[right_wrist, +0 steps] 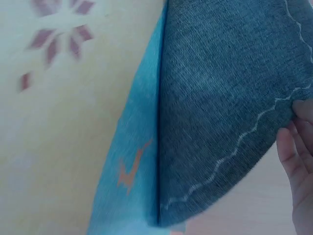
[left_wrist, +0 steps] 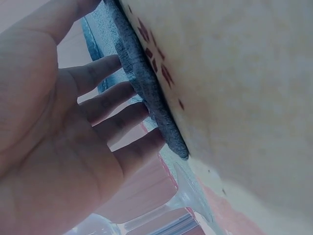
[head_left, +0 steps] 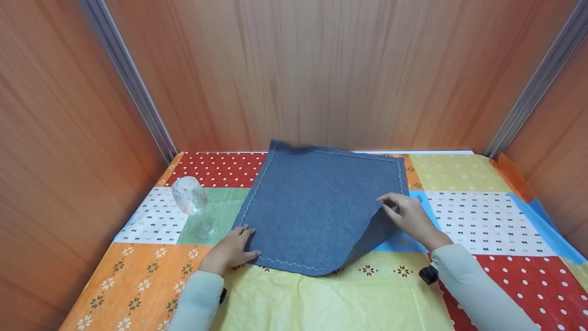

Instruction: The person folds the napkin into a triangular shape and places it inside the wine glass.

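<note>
A square grey-blue cloth [head_left: 317, 197] with white wavy stitching along its border lies on the patterned tablecloth [head_left: 363, 303]. At its near right the cloth is lifted and folds up, and my right hand [head_left: 409, 218] pinches the raised edge between thumb and fingers. The right wrist view shows the lifted flap [right_wrist: 220, 107] hanging from those fingers [right_wrist: 298, 147]. My left hand [head_left: 232, 248] rests on the near left corner with fingers spread. Seen in the left wrist view, the left fingertips [left_wrist: 154, 142] touch the cloth's edge [left_wrist: 161, 112].
A clear stemmed glass [head_left: 190, 197] stands left of the cloth, beyond my left hand. Wood-grain panels [head_left: 321, 73] enclose the table at the back and both sides, with metal strips [head_left: 133, 82] at the corners. The cloth's far left corner rises slightly near the back panel.
</note>
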Tool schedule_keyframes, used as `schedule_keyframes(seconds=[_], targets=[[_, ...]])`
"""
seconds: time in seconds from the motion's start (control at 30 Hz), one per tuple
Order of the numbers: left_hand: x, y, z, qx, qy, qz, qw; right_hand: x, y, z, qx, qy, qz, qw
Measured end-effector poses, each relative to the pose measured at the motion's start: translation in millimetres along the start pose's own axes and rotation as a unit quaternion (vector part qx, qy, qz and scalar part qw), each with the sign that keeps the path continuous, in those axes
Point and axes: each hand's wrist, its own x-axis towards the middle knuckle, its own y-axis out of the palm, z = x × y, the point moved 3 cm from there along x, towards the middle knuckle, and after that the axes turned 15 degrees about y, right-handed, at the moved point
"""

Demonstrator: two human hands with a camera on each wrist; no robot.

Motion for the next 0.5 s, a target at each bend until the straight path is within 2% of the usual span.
schedule_keyframes(seconds=[0.17,0.5], targets=[[0.3,-1.3,-0.7,0.003,-0.001,-0.002,1.0,15.1,18,5,0.007,0.003,0.01,0.9999],[-0.6,-0.7,-1.4,-0.004,-0.001,-0.003,1.0,31.3,59,6,0.01,0.07,0.07,0.995]])
